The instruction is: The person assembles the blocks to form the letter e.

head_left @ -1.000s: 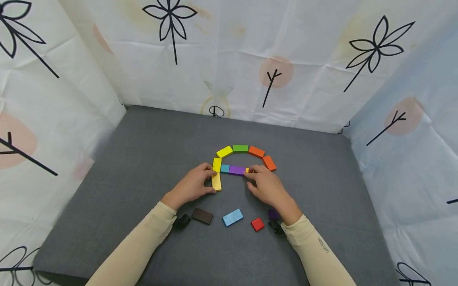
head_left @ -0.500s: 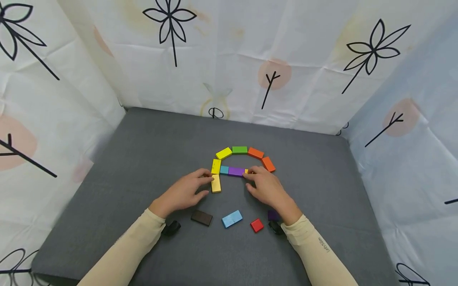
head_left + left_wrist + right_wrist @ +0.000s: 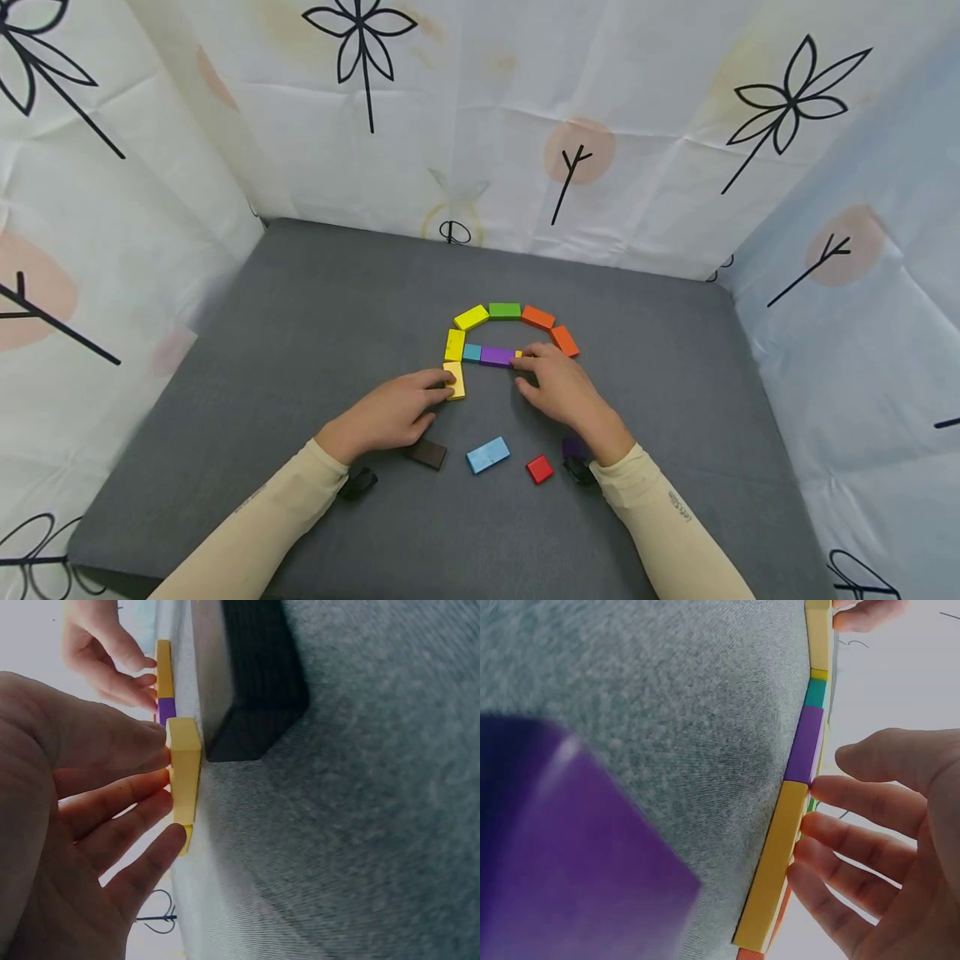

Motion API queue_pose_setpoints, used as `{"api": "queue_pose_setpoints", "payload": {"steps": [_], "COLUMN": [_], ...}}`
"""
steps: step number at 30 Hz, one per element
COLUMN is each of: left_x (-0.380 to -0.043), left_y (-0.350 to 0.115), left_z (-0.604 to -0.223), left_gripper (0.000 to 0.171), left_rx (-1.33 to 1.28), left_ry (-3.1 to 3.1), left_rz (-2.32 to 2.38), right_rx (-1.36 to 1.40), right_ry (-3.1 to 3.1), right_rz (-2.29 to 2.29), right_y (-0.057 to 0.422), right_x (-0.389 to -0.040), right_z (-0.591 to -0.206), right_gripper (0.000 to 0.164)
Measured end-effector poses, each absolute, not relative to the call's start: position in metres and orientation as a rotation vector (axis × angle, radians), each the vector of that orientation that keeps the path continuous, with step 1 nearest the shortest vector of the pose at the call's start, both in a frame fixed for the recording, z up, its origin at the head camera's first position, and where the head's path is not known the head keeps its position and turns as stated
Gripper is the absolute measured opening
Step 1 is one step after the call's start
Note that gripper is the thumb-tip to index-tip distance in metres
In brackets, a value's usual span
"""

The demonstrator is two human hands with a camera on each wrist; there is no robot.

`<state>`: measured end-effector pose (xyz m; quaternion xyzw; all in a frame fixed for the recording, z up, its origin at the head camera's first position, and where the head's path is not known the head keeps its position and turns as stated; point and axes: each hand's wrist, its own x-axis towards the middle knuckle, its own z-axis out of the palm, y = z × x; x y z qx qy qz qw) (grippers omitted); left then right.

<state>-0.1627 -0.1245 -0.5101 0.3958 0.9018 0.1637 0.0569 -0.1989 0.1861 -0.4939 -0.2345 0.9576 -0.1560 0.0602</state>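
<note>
My left hand (image 3: 386, 414) rests its fingertips on a light yellow block (image 3: 459, 387) at the lower left end of an arch of coloured blocks. In the left wrist view its thumb is close to that block's near end, the other fingers spread along the top. My right hand (image 3: 562, 383) touches a yellow-orange block (image 3: 771, 870), mostly hidden under the hand in the head view, with nearly straight fingers. That block lines up with a purple block (image 3: 497, 357) and a teal block (image 3: 472, 353). Yellow (image 3: 471, 317), green (image 3: 505, 311) and orange (image 3: 537, 317) blocks curve behind them.
Nearer the person lie a dark brown block (image 3: 427, 454), a light blue block (image 3: 487, 455), a red block (image 3: 540, 469) and a dark purple block (image 3: 573, 447) partly behind the right wrist. Printed cloth (image 3: 645, 183) hangs round the grey table (image 3: 360, 275).
My left hand first drew back left from the yellow blocks, then came down with its fingers on the light yellow block. My right hand stays on the yellow-orange block.
</note>
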Motion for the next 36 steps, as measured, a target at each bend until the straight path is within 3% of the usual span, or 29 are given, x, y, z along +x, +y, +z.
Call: {"api": "queue_pose_setpoints", "payload": {"steps": [18,36], "left_x": [-0.165,-0.167], "left_y": [-0.123,-0.119], "left_z": [-0.508,-0.506], "left_gripper": [0.036,0.035], "left_rx": [1.167,1.147], "left_ry": [2.755,2.737], "left_rz": [0.513,0.500], "right_rx": [-0.696,-0.797], "right_ry": [2.903,2.901], "right_rz": [-0.529,-0.723], "right_y": [0.186,0.191], "right_x": [-0.197,-0.133], "right_z": [-0.491,-0.470], "right_gripper": [0.038,0.041]}}
